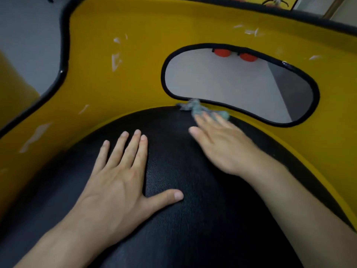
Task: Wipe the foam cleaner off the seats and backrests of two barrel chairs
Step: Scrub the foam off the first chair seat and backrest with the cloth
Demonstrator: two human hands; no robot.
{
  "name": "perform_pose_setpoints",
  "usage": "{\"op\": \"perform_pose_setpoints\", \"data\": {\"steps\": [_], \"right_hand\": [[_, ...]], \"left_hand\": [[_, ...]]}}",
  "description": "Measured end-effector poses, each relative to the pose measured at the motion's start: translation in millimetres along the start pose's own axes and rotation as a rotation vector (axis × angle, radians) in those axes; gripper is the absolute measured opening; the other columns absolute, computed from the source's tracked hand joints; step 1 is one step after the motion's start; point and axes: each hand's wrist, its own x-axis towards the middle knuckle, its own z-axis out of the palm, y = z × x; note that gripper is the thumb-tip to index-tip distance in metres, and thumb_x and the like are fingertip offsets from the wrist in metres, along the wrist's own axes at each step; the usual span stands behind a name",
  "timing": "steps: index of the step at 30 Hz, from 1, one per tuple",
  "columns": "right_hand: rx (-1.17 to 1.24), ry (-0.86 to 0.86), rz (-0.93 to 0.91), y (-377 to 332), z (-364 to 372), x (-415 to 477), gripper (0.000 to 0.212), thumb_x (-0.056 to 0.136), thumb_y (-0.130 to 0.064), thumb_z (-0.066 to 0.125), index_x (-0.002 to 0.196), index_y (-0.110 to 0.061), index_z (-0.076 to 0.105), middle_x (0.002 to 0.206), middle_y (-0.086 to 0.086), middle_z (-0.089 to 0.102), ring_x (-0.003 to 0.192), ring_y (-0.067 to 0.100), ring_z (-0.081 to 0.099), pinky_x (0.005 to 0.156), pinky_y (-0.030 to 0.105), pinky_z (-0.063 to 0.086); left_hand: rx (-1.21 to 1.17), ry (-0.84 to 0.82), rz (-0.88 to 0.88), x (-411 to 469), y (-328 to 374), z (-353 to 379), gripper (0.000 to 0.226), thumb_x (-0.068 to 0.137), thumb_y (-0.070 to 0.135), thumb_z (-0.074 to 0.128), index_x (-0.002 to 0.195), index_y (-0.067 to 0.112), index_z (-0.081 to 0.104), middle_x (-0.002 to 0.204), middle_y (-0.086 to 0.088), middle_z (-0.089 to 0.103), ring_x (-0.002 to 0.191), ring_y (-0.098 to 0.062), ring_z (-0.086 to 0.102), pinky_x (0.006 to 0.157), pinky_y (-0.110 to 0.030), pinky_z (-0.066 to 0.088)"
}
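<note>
Black seat (193,190) looks clean; foam (116,60) remains on backrest (135,84) above flat left hand (117,182); right hand (222,144) presses cloth (201,109).

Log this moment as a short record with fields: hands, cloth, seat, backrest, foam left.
left hand: flat on the seat, fingers spread, holding nothing
right hand: blurred, pressing the cloth at the seat's far edge
cloth: grey, bunched, under the right fingertips, just below the cutout
seat: black, no foam visible
backrest: yellow with black trim
cutout: oval opening through the backrest
foam left: white streaks on the backrest, left of the cutout, upper right and lower left
</note>
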Motion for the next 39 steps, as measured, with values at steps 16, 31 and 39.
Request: {"op": "perform_pose_setpoints", "data": {"steps": [16, 31, 39], "right_hand": [[0.036, 0.022, 0.015, -6.5, 0.3, -17.1, 0.063, 0.104, -0.054, 0.013, 0.161, -0.027, 0.012, 0.168, -0.009, 0.007, 0.154, 0.009, -0.001, 0.125, 0.031, 0.0], [0.176, 0.021, -0.169, -43.1, 12.3, -60.7, 0.058, 0.107, -0.05, 0.014, 0.161, -0.028, 0.018, 0.168, -0.011, 0.009, 0.154, 0.008, -0.003, 0.126, 0.038, 0.003], [0.135, 0.1, -0.136, -46.2, 21.7, -52.7, 0.06, 0.108, -0.048, 0.019, 0.162, -0.026, 0.004, 0.169, -0.006, 0.005, 0.154, 0.014, -0.008, 0.125, 0.042, -0.002]], "left_hand": [[0.087, 0.064, 0.055, 3.2, -5.7, 15.2, 0.124, 0.077, 0.1, 0.022, 0.159, 0.007, 0.028, 0.167, -0.007, 0.021, 0.156, -0.026, 0.014, 0.121, -0.049, 0.008], [0.112, 0.149, 0.048, 7.9, -10.8, 27.6, 0.126, 0.074, 0.1, 0.027, 0.147, 0.0, 0.049, 0.158, -0.013, 0.04, 0.145, -0.029, 0.033, 0.114, -0.054, 0.021], [0.108, 0.145, 0.05, 11.4, -14.5, 31.2, 0.129, 0.071, 0.101, 0.029, 0.15, 0.001, 0.044, 0.16, -0.009, 0.036, 0.146, -0.029, 0.029, 0.114, -0.058, 0.021]]}}
